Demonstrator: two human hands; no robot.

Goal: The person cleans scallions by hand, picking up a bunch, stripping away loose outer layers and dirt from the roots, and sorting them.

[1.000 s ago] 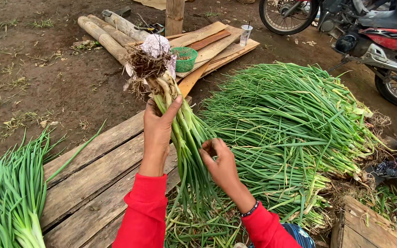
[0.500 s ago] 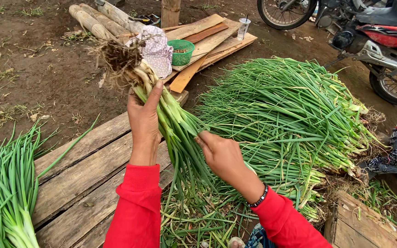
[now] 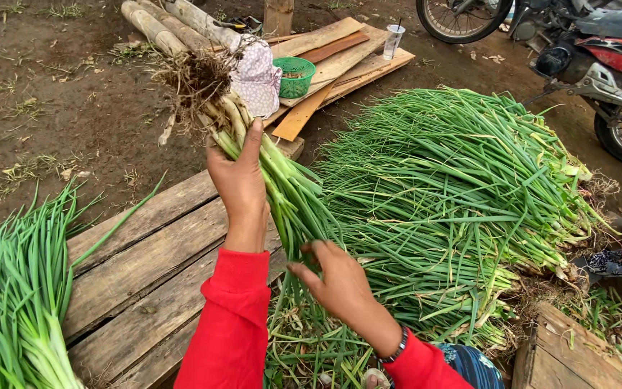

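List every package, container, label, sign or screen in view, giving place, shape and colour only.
Clear plastic cup: on the far planks, tall, lidded, with a straw.
Green basket: on the planks beyond the raised bunch, round, mesh-walled.
Patterned cloth bag: left of the basket, soft, pale with small dots.
Wooden crate: bottom right corner, brown boards.
No labels, signs or screens show.

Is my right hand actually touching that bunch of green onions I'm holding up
Touching. The head view shows the right hand with its fingers against the leaves of the green onion bunch, while the left hand grips it near the roots.
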